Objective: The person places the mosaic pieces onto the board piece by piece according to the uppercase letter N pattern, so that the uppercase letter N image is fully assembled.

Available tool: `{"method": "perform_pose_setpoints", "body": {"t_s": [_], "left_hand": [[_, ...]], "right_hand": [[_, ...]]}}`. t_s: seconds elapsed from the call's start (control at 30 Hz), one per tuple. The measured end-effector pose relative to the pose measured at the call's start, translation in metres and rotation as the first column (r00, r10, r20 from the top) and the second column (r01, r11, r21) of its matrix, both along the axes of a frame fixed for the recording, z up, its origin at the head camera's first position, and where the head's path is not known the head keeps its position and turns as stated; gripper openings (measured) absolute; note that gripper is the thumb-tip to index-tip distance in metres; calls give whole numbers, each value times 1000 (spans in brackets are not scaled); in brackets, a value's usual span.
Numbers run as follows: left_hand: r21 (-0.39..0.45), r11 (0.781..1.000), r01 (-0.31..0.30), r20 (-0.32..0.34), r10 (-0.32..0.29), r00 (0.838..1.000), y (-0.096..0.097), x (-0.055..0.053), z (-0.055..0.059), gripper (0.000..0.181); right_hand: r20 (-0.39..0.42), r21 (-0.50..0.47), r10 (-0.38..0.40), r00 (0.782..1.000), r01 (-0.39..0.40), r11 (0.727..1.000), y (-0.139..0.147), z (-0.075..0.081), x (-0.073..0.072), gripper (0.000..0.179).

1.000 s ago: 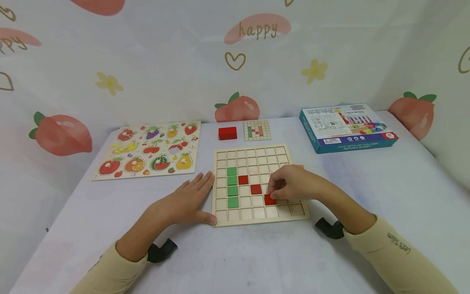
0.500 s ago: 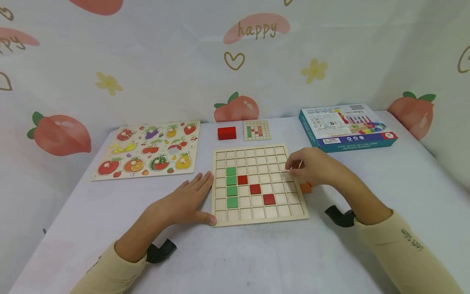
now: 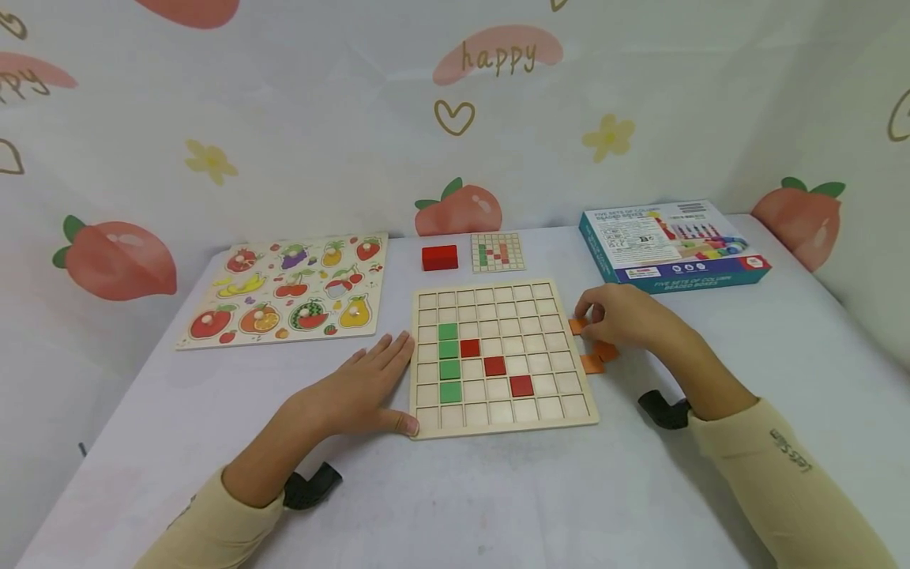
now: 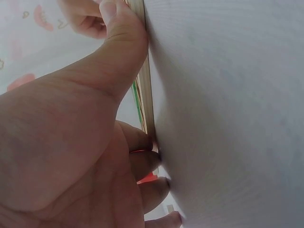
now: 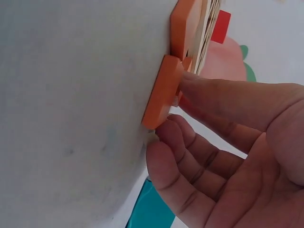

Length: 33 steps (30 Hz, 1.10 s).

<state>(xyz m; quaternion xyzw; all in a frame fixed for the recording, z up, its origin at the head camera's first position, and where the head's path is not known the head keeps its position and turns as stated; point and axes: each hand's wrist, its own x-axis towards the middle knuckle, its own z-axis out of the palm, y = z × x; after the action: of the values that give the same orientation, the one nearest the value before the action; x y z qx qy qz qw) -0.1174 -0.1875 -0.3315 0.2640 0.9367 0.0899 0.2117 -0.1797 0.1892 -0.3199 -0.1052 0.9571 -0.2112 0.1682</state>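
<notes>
A wooden grid board (image 3: pixel 483 411) lies on the table, with a column of several green tiles (image 3: pixel 449 369) and a diagonal of three red tiles (image 3: pixel 494 366) in its cells. My left hand (image 3: pixel 359 389) lies flat along the board's left edge, thumb on the near corner and fingers extended. Beside the right edge, my right hand (image 3: pixel 618 316) is down among loose orange tiles (image 3: pixel 592 364). In the right wrist view, thumb and bent fingers stand apart around an orange tile (image 5: pixel 164 92), the thumb tip close to its upper end; no firm grip shows.
Behind the board are a red block (image 3: pixel 440 258) and a small pattern card (image 3: pixel 498 252). A fruit knob puzzle (image 3: pixel 334 320) lies at the left. At the back right lies a teal-sided box (image 3: pixel 675 245). A printed cloth (image 3: pixel 341 118) hangs behind the table.
My right hand has left the lowest red tile, lifted off the board and moved right, down to the orange tiles. My left hand has stayed at the board's left edge.
</notes>
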Motion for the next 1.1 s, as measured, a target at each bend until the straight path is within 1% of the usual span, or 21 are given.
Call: {"method": "perform_pose_setpoints", "body": {"t_s": [0.37, 0.7, 1.1], "left_hand": [[-5, 1000, 2, -7, -2, 1000, -1, 0, -1, 118], [-1, 1000, 5, -11, -5, 1000, 0, 0, -1, 118], [-1, 1000, 8, -10, -8, 1000, -1, 0, -1, 118]], "right_hand": [[1, -15, -5, 1000, 5, 1000, -1, 2, 0, 21], [-9, -77, 12, 1000, -12, 997, 2, 1, 0, 14], [-16, -99, 15, 1000, -16, 995, 4, 6, -1, 7]]}}
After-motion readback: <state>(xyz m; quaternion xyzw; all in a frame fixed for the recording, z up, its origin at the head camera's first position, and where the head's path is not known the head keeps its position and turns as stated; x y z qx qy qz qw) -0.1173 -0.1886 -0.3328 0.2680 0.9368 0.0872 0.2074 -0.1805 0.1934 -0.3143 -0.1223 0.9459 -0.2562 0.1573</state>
